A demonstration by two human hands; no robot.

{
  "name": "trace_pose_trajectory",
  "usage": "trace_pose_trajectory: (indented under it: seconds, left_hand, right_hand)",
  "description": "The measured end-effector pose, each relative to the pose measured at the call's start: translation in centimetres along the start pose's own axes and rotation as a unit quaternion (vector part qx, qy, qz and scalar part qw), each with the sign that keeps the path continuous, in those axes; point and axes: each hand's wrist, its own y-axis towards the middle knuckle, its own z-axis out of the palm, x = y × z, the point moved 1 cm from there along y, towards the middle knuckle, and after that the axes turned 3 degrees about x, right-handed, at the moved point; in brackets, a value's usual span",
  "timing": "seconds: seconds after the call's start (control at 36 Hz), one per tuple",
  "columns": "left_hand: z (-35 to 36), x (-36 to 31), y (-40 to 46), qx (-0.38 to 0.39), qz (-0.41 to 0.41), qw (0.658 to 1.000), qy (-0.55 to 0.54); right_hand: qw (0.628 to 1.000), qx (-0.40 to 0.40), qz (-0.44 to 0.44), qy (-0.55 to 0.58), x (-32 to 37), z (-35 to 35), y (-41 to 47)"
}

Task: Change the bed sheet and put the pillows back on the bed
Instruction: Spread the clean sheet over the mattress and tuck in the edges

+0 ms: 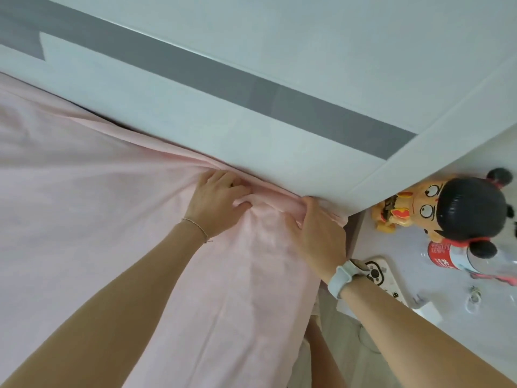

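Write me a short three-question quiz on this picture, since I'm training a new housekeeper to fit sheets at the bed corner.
1. True or false: the pink sheet is bunched at the corner beside the headboard.
2. Which wrist wears the watch? A) left B) right C) neither
3. Fill in: on the bedside table, next to the doll figurine, a clear ____ with a red label lies on its side.

Key
1. True: the left hand and the right hand both grip folds of it there.
2. B; the left wrist has only a thin bracelet.
3. bottle.
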Motion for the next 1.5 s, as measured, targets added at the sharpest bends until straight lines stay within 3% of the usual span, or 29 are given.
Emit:
trace_pose_trajectory:
  seconds: [0.11, 0.17, 0.28, 0.33, 0.5, 0.61, 0.72, 0.78, 0.83, 0.89, 1.08, 1.19, 1.36, 1.42, 1.5]
  left_hand:
    - [-1.5, 0.3, 0.1, -0.073, -0.09, 0.993, -0.02]
    - [-1.8, 0.6, 0.4, -0.066, -0.119, 0.991, -0.01]
    - [-0.8, 0.7, 0.4, 0.042, -0.095, 0.995, 0.01]
    - [-0.4, 0.6, 0.4, 0.049, -0.088, 0.995, 0.018]
    - [-0.9, -0.2, 1.1, -0.066, -0.062, 0.993, 0.074]
    - [-3.1, -1.7, 0.6, -0.171, -0.076, 0.982, 0.018]
    - [-5.2, -3.0, 0.1, -0.186, -0.041, 0.98, -0.066]
    - [-5.6, -3.3, -0.7, -0.169, -0.046, 0.977, -0.12]
    - [-5.5, -3.6, -1.5, -0.143, -0.058, 0.977, -0.146]
    - [-5.1, -3.8, -2.0, -0.116, -0.06, 0.98, -0.149]
    - [-5.0, -4.1, -0.5, -0.094, -0.029, 0.982, -0.162]
    - [-3.4, -3.5, -0.7, -0.005, -0.035, 0.985, -0.166]
    - [0.7, -1.8, -2.1, 0.115, -0.007, 0.989, -0.092]
    - [1.3, -1.9, -2.1, 0.113, -0.024, 0.991, -0.062]
    - [1.3, -2.2, -1.7, 0.088, -0.015, 0.995, -0.037]
  right_hand:
    - [0.982, -0.017, 0.108, 0.154, 0.1, 0.1, 0.6]
    - [0.98, -0.019, 0.133, 0.149, 0.4, 0.2, 0.6]
    - [0.997, 0.033, 0.065, 0.013, 1.0, 1.1, 0.0]
    - [0.998, 0.043, 0.039, -0.021, 0.8, 1.4, 0.1]
    - [0.999, -0.009, -0.033, -0.002, 0.1, 0.5, 0.3]
    - [0.994, -0.039, -0.096, 0.017, 0.8, -0.5, 0.0]
    - [0.991, -0.005, -0.128, -0.027, 2.7, -1.7, 0.4]
    - [0.991, 0.023, -0.097, 0.092, 3.0, -2.5, 0.7]
    - [0.952, 0.042, -0.044, 0.299, 3.2, -3.0, 0.4]
    - [0.932, 0.005, -0.046, 0.359, 2.6, -3.3, 0.1]
    - [0.959, -0.061, -0.161, 0.224, 0.6, -3.5, -0.5]
    - [0.966, -0.09, -0.22, 0.101, -0.2, -2.8, -0.1]
    - [0.968, 0.006, -0.25, -0.02, -1.4, -0.6, 1.1]
    - [0.963, 0.058, -0.263, -0.02, -1.7, -0.1, 1.0]
    - [0.963, 0.059, -0.26, -0.035, -2.4, 0.2, 0.9]
